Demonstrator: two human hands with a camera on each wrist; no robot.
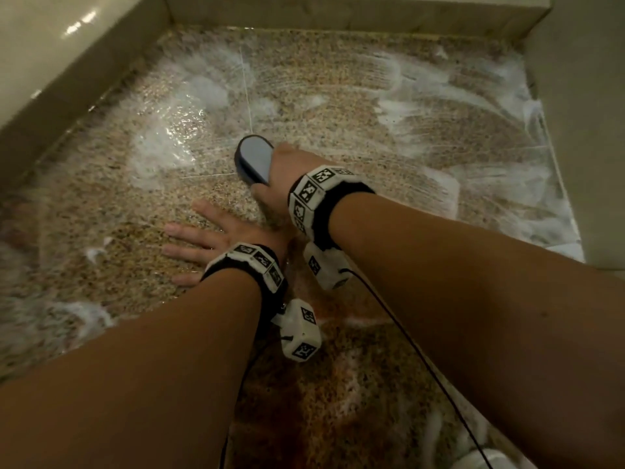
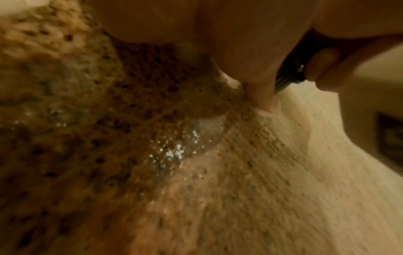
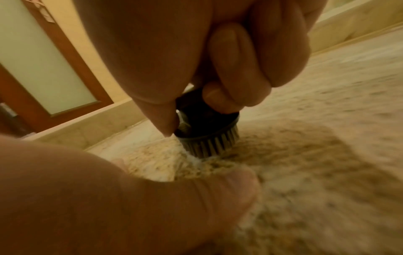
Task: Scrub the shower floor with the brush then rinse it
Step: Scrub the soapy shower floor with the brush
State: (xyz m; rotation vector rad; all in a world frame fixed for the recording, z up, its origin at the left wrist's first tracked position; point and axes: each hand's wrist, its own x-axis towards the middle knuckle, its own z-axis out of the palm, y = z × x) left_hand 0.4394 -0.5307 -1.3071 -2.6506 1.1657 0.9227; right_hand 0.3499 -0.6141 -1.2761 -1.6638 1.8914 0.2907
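On wet floor | right hand (image 1: 280, 179) fingers (image 3: 231, 69) curled tight round dark round-headed scrub brush (image 3: 207, 136), bristles down on speckled tan stone shower floor (image 1: 338, 96) | left hand (image 1: 216, 242) flat, fingers spread, pressing floor just beside | white soap foam (image 1: 500, 96) streaks around

**Materials and finishes**

Shower floor (image 1: 338, 96): speckled granite-like stone, tan with dark flecks, wet and glistening, streaked with white foam (image 1: 159, 143).
Kerb (image 1: 81, 72): smooth beige stone or tile, matt.
Wall tile (image 1: 44, 25): glossy, cream, showing light reflections.
Brush (image 1: 254, 158): smooth plastic, grey-blue top, dark rim; stiff pale bristles (image 3: 210, 144).
Door (image 3: 72, 57): reddish-brown wood frame, frosted matt glass panel (image 3: 41, 57).
Wrist bands (image 1: 318, 194): black cloth, white plastic blocks.
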